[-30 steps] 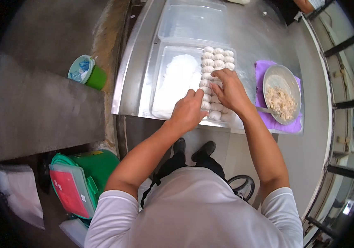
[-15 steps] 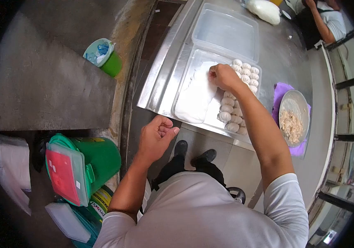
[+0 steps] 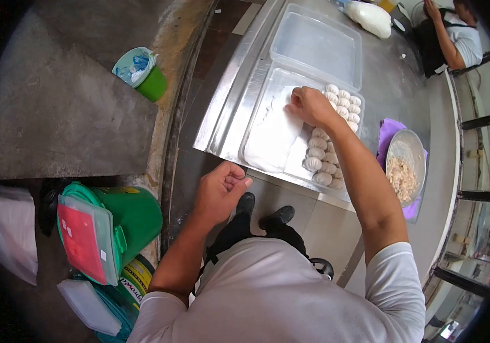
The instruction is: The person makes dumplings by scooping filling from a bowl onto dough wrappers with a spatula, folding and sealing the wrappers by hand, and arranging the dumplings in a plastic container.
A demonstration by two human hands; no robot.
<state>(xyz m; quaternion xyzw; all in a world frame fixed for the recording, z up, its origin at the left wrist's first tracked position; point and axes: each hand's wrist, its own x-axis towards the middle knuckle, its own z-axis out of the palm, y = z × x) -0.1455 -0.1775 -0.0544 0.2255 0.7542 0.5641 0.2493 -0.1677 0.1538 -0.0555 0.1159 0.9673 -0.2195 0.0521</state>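
Note:
A shallow clear plastic tray (image 3: 255,123) lies on the steel table, with several pleated dumplings (image 3: 316,153) in rows along its right side. A soft white sheet (image 3: 271,140), cloth or plastic, covers the tray's left part. Over this sheet's upper right edge is my right hand (image 3: 312,108), its fingers bent and pinched against the sheet; the fingertips are partly hidden. My left hand (image 3: 219,191) hangs in front of the table's near corner, fingers curled in and thumb forward, with nothing visible in it.
Behind the tray lies a clear lid or second tray (image 3: 316,46). A metal bowl of filling (image 3: 403,174) rests on a purple cloth (image 3: 389,130) at right. A white bundle (image 3: 369,19) and another person (image 3: 456,37) are far back. Green bins (image 3: 133,220) stand left.
The view has shifted slightly. My right hand stays at the sheet's edge with its fingers a little changed in bend. My left hand is almost unmoved.

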